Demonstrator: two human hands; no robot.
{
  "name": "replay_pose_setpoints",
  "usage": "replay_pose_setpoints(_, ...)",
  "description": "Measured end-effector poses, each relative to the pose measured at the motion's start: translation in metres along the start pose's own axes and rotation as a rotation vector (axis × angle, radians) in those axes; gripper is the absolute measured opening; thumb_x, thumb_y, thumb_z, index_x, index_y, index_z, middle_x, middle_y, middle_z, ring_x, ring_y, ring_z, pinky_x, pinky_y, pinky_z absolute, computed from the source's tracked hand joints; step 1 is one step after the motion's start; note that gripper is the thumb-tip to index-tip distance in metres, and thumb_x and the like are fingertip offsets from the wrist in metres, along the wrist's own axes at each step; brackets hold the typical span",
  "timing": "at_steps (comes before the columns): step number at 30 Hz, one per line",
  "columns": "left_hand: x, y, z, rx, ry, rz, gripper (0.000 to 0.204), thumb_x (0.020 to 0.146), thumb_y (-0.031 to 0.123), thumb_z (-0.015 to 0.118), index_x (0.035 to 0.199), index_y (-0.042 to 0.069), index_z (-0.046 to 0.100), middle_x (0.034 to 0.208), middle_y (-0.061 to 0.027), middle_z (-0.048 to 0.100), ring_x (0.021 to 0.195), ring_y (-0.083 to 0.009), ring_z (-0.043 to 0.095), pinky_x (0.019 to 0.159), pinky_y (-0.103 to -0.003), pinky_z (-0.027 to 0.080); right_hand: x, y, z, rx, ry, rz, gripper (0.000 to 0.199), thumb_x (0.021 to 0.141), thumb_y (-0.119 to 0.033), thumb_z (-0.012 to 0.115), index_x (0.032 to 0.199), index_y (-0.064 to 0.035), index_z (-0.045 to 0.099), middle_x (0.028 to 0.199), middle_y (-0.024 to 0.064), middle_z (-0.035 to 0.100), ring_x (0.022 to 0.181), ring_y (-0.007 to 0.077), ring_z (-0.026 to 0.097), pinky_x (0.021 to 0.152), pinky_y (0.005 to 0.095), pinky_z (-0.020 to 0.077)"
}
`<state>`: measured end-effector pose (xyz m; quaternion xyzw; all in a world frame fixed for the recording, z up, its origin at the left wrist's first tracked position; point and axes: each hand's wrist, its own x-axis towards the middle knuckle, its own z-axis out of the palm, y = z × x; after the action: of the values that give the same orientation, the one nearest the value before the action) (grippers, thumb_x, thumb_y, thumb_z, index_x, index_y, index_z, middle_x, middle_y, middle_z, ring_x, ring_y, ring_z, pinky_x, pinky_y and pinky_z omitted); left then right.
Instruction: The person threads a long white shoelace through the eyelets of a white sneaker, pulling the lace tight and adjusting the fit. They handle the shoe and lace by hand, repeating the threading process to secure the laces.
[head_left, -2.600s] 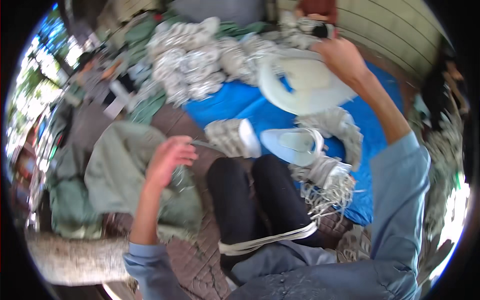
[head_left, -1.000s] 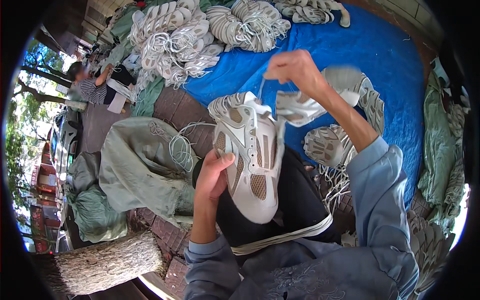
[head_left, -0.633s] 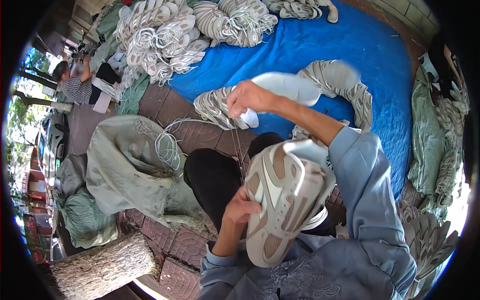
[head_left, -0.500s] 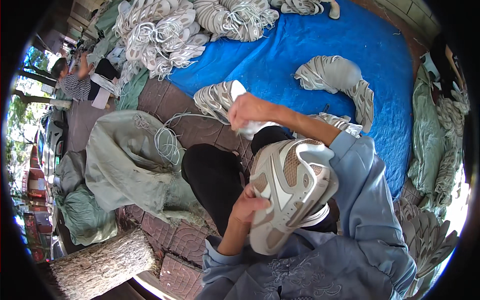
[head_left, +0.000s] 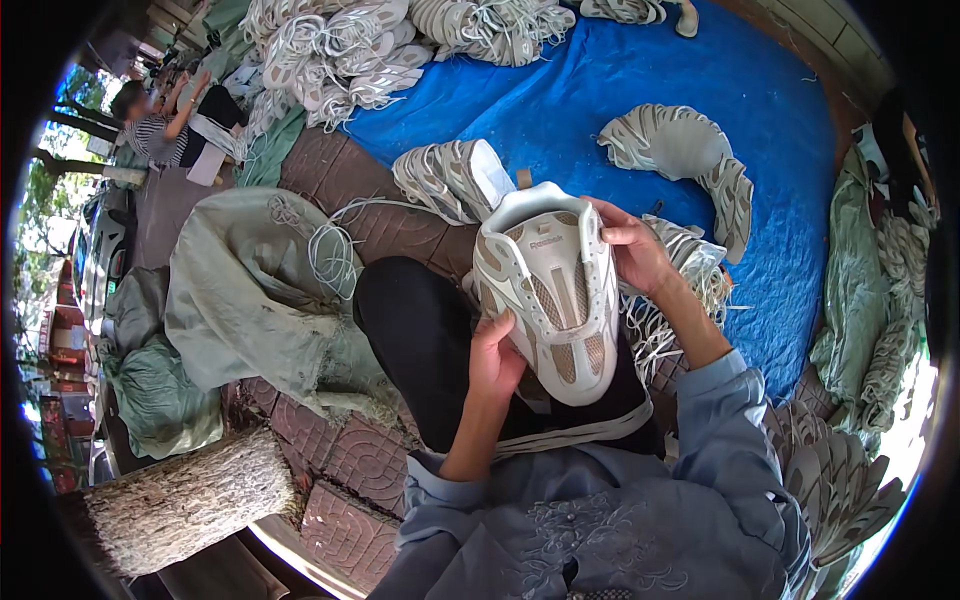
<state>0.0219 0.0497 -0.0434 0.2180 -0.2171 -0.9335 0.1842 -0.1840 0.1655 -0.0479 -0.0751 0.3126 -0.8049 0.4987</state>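
Observation:
Between my two hands I hold a white and beige sneaker upper [head_left: 562, 290], its collar away from me and its toe toward my lap. No lace shows in its eyelets. My left hand [head_left: 497, 360] grips its left side near the toe, thumb on top. My right hand [head_left: 640, 250] grips the right side of the collar, fingers wrapped round the edge. Just beyond it, a row of nested uppers [head_left: 445, 180] lies at the edge of the blue tarp. White laces [head_left: 655, 335] hang beside my right knee, below more uppers [head_left: 685, 250]. A pale band [head_left: 580, 432] crosses my lap.
A blue tarp [head_left: 520, 110] covers the ground ahead, with a curved row of uppers [head_left: 728, 195] and heaped uppers [head_left: 340, 50]. A grey-green sack [head_left: 250, 290] with loose white cord [head_left: 333, 262] lies left. Nearby stands a tree trunk [head_left: 195, 500]. Another person [head_left: 165, 130] sits far left.
The upper has turned from its side to face up, toe toward me. My right hand has come back from near the nested row to grip its collar. My left hand still holds it.

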Motion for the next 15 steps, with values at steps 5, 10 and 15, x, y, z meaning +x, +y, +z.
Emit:
replay_pose_setpoints(5,0.011,0.005,-0.018,0.176,0.160,-0.052,0.043,0.080,0.009,0.055,0.121,0.003,0.042,0.115,-0.0092,0.052,0.104,-0.0208,0.051,0.090,-0.035,0.038,-0.008,0.032,-0.015,-0.187,0.118,-0.042,0.057,0.068,-0.013,0.066,0.119,0.0016,0.045,0.108,0.0100,0.055,0.101,0.0196,0.052,0.091,0.0313,0.0371)
replay_pose_setpoints(10,0.006,0.008,-0.009,0.944,0.322,0.311,0.042,0.081,0.010,0.053,0.120,-0.001,0.040,0.114,-0.0183,0.050,0.104,-0.0276,0.049,0.090,-0.037,0.036,-0.016,0.043,-0.002,-0.192,0.171,-0.156,0.050,0.070,-0.010,0.061,0.115,0.0050,0.047,0.105,0.0117,0.056,0.097,0.0195,0.053,0.089,0.0299,0.0379)
replay_pose_setpoints(15,-0.036,0.001,0.014,2.003,0.141,0.965,0.047,0.080,0.015,0.054,0.120,-0.004,0.037,0.122,-0.0252,0.038,0.113,-0.0401,0.036,0.094,-0.045,0.030,-0.015,0.060,0.001,-0.215,0.170,-0.209,0.043,0.071,-0.008,0.060,0.111,0.0070,0.049,0.101,0.0118,0.057,0.092,0.0182,0.055,0.086,0.0282,0.0393)
